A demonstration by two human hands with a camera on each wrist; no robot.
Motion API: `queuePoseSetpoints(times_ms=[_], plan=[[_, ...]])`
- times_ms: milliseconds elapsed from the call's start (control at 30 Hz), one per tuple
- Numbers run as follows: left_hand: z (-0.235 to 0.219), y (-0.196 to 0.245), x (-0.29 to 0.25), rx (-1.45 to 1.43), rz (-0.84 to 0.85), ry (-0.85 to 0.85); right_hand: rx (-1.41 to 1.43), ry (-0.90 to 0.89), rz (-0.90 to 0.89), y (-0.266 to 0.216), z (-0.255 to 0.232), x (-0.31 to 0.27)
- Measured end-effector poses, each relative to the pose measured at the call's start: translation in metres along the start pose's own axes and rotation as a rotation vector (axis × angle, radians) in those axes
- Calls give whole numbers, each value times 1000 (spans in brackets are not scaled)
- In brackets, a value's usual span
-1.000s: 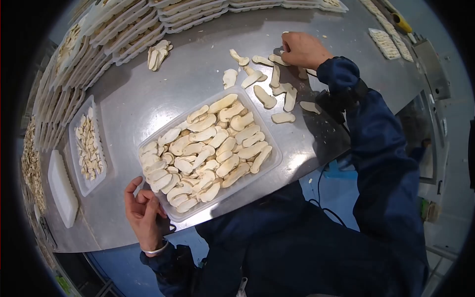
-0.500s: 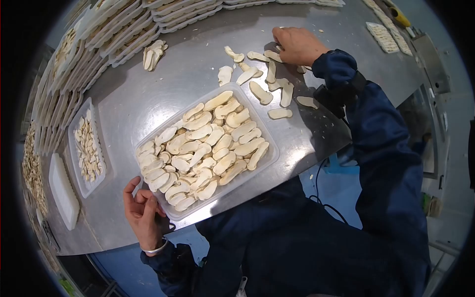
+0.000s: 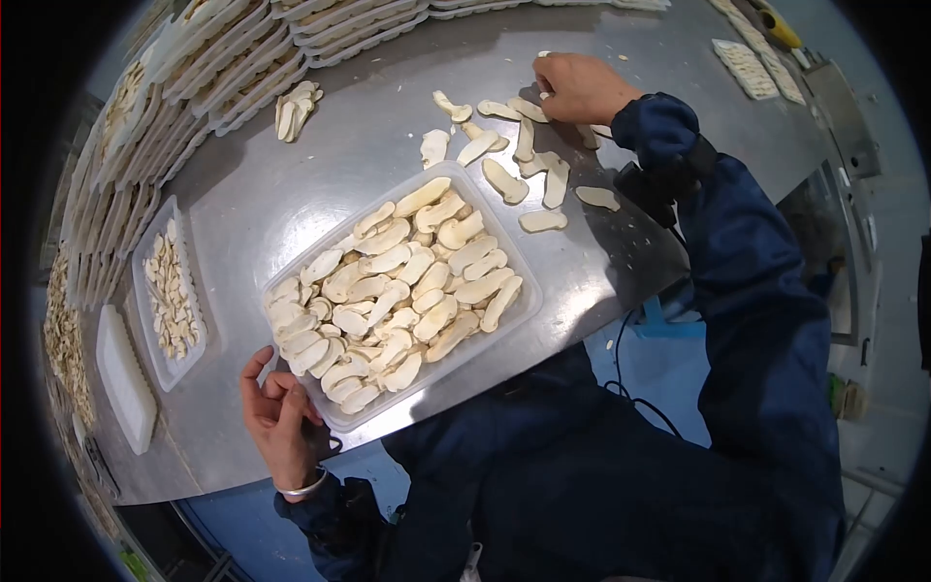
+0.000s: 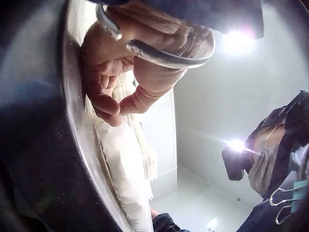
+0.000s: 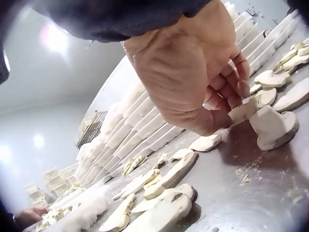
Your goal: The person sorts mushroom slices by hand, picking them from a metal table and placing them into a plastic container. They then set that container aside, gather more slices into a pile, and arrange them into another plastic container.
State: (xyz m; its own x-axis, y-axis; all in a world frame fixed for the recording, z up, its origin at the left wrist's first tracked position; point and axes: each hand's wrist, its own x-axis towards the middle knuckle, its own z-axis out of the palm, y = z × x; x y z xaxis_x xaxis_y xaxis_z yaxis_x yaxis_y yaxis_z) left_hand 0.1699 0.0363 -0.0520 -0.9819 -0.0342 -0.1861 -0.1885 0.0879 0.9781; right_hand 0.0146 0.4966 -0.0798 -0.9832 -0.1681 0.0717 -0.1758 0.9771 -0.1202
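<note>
In the head view, a clear plastic tray (image 3: 529, 308) holds overlapping rows of pale mushroom slices (image 3: 393, 291). My left hand (image 3: 278, 427) rests by its near left corner, fingers loosely bent, thumb tip right at the rim. The left wrist view shows those fingertips (image 4: 113, 118) over the tray's end (image 4: 123, 159). At the far side my right hand (image 3: 587, 89) reaches down among loose mushroom slices (image 3: 504, 181) on the metal table. Its thumb and fingers pinch a mushroom slice (image 5: 244, 112) in the right wrist view, with another slice (image 5: 273, 128) just beside it.
Stacks of filled trays (image 3: 238, 68) line the table's back and left. A part-filled tray (image 3: 199, 325) and an upside-down white tray (image 3: 126, 383) lie at left. A small slice pile (image 3: 296, 112) sits behind. Filled packs (image 3: 745, 68) lie far right on the metal table (image 3: 621, 257).
The head view has shifted slightly. My right hand moves a little left, staying low over the loose slices. The left hand keeps its place at the tray corner.
</note>
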Motion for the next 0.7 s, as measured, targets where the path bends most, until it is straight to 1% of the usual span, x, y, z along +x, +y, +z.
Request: queuePoseSetpoints(times_ms=[33,133,233,333,400,433,467,533,633,700], plan=[[-1,0,0,1,4,-4,0,37,-29,1,1,-1],[-3,-3,0,25,19,-14,58,-80,-7,1,-8,-1],[-4,-4,0,56,29,-20,87,-42,-31,3,-26,-15],[-5,-4,1,24,24,-23,360,175,-24,-6,-55,-61],[-5,-7,2,24,46,-22,413,184,-76,-11,-64,-97],[-5,-6,2,48,46,-26,484,163,-4,-19,-61,-116],[-4,-5,3,74,45,-29,495,208,3,-28,-55,-134],[-4,-2,3,109,44,-38,686,170,66,-42,-43,-165],[-3,0,4,132,51,-53,910,181,92,-59,-25,-189],[-4,-1,3,147,58,-60,828,228,74,-63,-7,-194]])
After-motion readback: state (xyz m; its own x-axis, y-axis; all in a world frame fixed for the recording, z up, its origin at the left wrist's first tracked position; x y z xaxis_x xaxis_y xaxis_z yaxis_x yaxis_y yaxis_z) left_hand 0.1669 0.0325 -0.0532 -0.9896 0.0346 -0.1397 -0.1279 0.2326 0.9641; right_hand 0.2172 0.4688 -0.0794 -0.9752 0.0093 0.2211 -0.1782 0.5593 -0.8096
